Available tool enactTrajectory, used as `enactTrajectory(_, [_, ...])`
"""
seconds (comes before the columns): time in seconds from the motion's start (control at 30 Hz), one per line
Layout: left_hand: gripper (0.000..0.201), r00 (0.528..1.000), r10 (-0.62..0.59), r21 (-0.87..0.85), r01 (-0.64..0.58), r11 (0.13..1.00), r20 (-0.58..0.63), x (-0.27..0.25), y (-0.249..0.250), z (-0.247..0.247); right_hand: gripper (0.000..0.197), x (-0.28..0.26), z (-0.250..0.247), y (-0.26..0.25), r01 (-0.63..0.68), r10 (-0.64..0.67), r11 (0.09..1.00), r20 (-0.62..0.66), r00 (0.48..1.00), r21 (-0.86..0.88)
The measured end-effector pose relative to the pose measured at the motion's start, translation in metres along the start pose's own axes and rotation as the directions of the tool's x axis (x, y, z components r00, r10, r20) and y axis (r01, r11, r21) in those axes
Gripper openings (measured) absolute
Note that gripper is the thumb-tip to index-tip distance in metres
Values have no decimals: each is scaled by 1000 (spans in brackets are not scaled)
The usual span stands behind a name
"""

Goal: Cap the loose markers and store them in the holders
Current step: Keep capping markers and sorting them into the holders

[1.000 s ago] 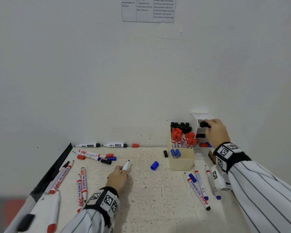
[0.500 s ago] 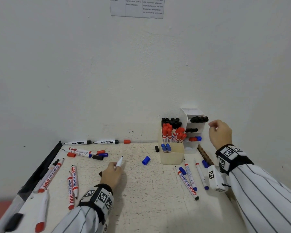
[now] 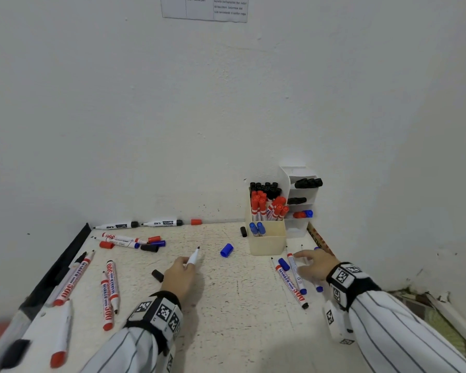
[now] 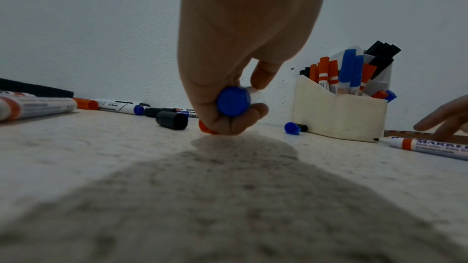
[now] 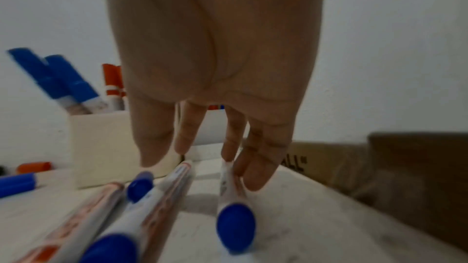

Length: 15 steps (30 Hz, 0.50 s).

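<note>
My left hand (image 3: 188, 265) pinches an uncapped white marker (image 3: 193, 257), its black tip pointing up and away; the left wrist view shows its blue end (image 4: 233, 101) between the curled fingers. My right hand (image 3: 303, 259) hovers low with straight fingers (image 5: 255, 175) over three uncapped markers (image 3: 293, 278) lying to the right of the cream holder (image 3: 267, 242), fingertips at a blue-ended marker (image 5: 231, 191). A loose blue cap (image 3: 226, 250) and a black cap (image 3: 157, 275) lie near my left hand. The white tiered holder (image 3: 297, 230) stands behind, holding capped markers.
Several loose markers and caps (image 3: 131, 240) lie across the left half of the table, two black markers (image 3: 137, 224) along the wall. A dark strip (image 3: 62, 267) edges the table's left side. A black cap (image 3: 243, 231) sits beside the cream holder.
My right hand left the white tiered holder and came down to the loose markers on the table. My left hand stayed in place with its marker.
</note>
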<state>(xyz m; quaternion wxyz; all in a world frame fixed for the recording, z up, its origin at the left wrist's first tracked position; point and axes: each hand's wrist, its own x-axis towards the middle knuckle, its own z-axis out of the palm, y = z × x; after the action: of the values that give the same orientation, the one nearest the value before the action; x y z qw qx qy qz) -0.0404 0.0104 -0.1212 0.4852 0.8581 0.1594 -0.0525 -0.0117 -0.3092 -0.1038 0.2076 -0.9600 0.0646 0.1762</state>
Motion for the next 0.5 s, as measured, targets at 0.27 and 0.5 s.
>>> enactTrajectory(0.27, [36,1000,-13,3,13,1000,-5,-3,-5,-8,33,7,20,-32,100,-119,983,-121,986,-152])
enactTrajectory(0.5, [35,999,-9,-34,10,999,33,-8,-9,-21,22,7,38,-94,335,-326,933,-81,942,130])
